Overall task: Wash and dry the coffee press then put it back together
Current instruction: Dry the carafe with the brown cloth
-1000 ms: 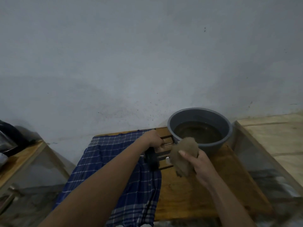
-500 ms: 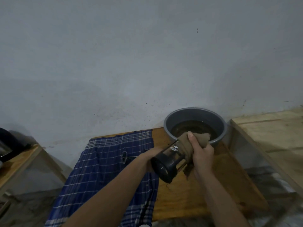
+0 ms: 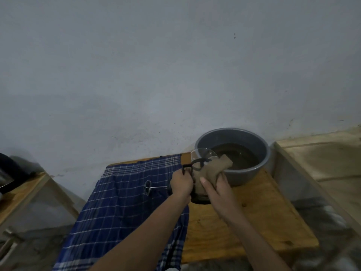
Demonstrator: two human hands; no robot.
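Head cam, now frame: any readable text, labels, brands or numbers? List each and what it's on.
None readable.
Coffee press carafe: no print legible on the glass; the right hand and tan cloth cover much of it, the left hand grips the handle.
Grey basin, plaid cloth, plunger, wooden table: no markings visible.

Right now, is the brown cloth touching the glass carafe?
Touching. The head view shows the right hand pressing the brown cloth against the side of the glass carafe.
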